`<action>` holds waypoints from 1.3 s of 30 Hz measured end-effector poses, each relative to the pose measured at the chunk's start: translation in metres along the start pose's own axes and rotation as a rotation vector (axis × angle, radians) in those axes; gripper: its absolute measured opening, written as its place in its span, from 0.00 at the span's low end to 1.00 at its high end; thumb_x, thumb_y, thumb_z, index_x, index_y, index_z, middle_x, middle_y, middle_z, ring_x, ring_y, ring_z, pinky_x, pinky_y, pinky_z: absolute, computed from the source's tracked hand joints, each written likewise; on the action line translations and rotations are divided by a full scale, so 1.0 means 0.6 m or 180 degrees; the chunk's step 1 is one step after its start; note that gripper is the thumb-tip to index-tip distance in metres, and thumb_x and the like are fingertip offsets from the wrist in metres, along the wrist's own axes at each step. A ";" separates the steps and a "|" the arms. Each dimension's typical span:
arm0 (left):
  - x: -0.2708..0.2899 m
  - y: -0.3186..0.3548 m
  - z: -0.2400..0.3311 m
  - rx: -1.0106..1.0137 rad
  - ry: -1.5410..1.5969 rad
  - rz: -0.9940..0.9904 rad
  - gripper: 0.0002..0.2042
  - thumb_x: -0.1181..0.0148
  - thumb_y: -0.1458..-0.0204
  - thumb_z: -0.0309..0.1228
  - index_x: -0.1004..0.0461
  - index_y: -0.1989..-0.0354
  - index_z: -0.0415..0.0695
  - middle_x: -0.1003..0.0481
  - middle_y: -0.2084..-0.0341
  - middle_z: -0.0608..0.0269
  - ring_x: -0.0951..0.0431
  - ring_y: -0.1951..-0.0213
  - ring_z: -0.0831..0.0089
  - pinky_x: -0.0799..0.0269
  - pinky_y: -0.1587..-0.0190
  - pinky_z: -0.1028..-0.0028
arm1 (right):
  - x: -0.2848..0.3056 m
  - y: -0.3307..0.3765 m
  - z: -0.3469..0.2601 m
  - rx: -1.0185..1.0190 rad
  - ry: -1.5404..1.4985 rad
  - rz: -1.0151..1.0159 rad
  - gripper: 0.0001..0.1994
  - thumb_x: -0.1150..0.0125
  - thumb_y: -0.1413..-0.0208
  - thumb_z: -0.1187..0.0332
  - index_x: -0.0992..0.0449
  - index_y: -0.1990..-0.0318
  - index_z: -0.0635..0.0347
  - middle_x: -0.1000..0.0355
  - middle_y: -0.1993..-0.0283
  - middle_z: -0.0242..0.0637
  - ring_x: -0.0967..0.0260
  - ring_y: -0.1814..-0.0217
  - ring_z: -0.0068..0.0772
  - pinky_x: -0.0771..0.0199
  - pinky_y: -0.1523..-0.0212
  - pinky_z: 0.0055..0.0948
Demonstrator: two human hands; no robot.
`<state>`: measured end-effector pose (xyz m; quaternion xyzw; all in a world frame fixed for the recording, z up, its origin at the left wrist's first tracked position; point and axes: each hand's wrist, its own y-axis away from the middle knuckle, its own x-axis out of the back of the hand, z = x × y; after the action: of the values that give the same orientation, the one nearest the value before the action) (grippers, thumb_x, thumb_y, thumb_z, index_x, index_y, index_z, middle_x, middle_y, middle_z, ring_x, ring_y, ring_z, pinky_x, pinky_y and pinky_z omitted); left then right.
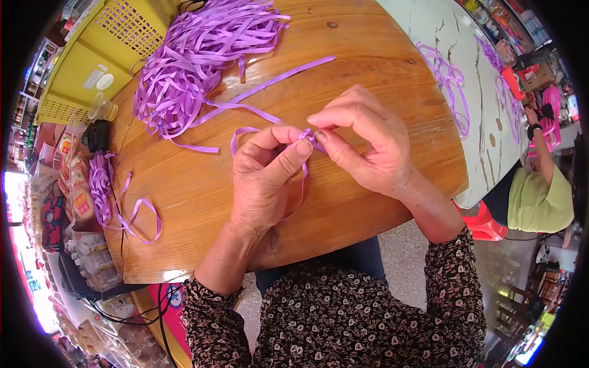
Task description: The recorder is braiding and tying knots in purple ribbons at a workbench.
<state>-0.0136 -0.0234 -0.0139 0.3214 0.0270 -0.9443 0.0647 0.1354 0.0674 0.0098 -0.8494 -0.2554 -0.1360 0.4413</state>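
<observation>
Between the fingertips of both hands is a small looped or knotted bit of purple ribbon (pixel 307 134), held just above the wooden table (pixel 368 55). My left hand (pixel 265 168) pinches it between thumb and forefinger. My right hand (pixel 366 144) meets it from the other side, its thumb at the knot and the forefinger curled above. One thin end of the ribbon hangs below the fingers, and another part curves out behind my left hand. Farther off at the upper left lies a large heap of purple ribbons (pixel 196 58), with loose strands trailing toward my hands.
A yellow plastic crate (pixel 86 67) stands at the far left, near a clear cup (pixel 103 107). A smaller ribbon bundle (pixel 100 181) hangs over the left table edge beside packaged goods. On the right, a marble-patterned table (pixel 472 73) holds more purple ribbon; another person in a green shirt (pixel 538 199) sits there.
</observation>
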 end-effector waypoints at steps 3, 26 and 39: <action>0.003 0.001 -0.001 0.0008 0.0053 -0.0008 0.04 0.41 0.49 0.21 0.26 0.65 0.38 0.27 0.70 0.70 0.31 0.70 0.86 0.37 0.69 0.86 | 0.001 0.002 0.003 0.0251 -0.0010 -0.0153 0.10 0.38 0.57 0.81 0.24 0.65 0.62 0.29 0.70 0.35 0.32 0.68 0.30 0.33 0.68 0.25; -0.006 0.009 0.002 -0.0061 -0.0500 0.0249 0.08 0.39 0.52 0.19 0.23 0.63 0.38 0.24 0.68 0.68 0.29 0.67 0.84 0.34 0.63 0.84 | 0.007 0.011 -0.001 -0.1577 -0.1537 -0.0177 0.01 0.43 0.47 0.77 0.28 0.68 0.65 0.34 0.71 0.26 0.40 0.68 0.13 0.40 0.68 0.15; -0.015 0.014 0.012 0.0030 -0.0668 0.0350 0.05 0.39 0.50 0.22 0.22 0.65 0.39 0.23 0.71 0.68 0.28 0.69 0.86 0.34 0.66 0.85 | 0.011 -0.008 0.005 0.0761 0.0248 -0.0342 0.17 0.32 0.61 0.71 0.23 0.59 0.60 0.29 0.66 0.34 0.33 0.64 0.32 0.32 0.63 0.28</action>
<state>-0.0094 -0.0317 -0.0028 0.2220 -0.0020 -0.9680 0.1173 0.1382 0.0743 0.0144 -0.7700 -0.2975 -0.1609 0.5410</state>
